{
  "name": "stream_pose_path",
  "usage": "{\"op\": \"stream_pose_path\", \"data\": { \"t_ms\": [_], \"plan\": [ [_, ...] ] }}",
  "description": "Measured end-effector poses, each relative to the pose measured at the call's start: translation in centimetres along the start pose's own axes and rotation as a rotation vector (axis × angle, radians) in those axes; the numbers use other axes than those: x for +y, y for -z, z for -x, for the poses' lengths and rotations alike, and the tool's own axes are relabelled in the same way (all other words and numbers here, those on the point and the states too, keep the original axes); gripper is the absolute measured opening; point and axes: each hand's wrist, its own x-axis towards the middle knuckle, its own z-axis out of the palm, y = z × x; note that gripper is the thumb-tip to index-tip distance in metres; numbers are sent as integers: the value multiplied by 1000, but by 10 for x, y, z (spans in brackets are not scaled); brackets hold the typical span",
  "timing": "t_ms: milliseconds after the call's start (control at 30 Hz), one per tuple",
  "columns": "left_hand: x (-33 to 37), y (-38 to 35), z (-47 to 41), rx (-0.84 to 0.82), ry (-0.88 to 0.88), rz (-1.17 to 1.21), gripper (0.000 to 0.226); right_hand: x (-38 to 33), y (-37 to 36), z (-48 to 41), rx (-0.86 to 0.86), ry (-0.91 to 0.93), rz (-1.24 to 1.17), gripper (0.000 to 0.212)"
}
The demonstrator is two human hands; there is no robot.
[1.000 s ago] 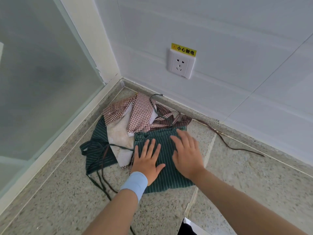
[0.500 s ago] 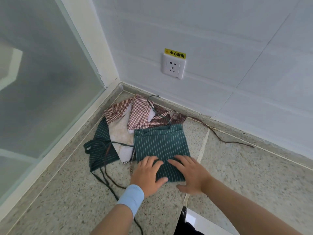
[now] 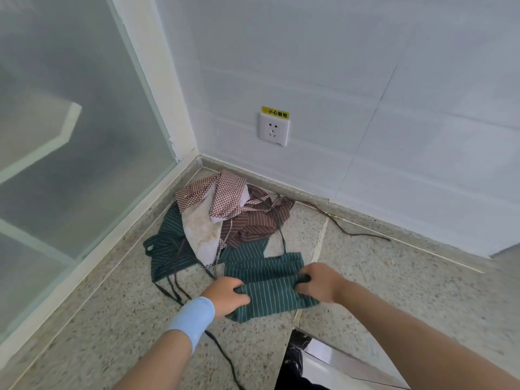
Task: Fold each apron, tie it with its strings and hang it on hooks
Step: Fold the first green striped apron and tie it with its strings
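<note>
A green striped apron, folded into a small rectangle, lies on the speckled floor in front of me. My left hand, with a light blue wristband, grips its left edge. My right hand grips its right edge, fingers curled into the cloth. Behind it a pile fills the corner: a brown striped apron, a red checked apron with a pale underside, and another green striped apron. Dark strings trail from the pile across the floor.
A white wall with a socket and yellow label stands behind the pile. A frosted glass partition runs along the left. A long brown string lies by the skirting. A shiny white object sits near my feet.
Both hands went from lying flat on the folded green apron to gripping its two side edges. The apron has been drawn nearer to me, away from the pile.
</note>
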Motion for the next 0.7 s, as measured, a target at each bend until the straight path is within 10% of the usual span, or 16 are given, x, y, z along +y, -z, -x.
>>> {"op": "stream_pose_path", "data": {
  "t_ms": [333, 467, 700],
  "plan": [
    [1, 3, -25, 473, 49, 74, 36, -10, -4, -32, 287, -26, 120, 30],
    [20, -15, -34, 787, -318, -295, 28, -11, -6, -58, 271, -74, 126, 32],
    [29, -56, -64, 333, -211, -595, 53, -6, -15, -80, 432, -16, 423, 35]
  ]
}}
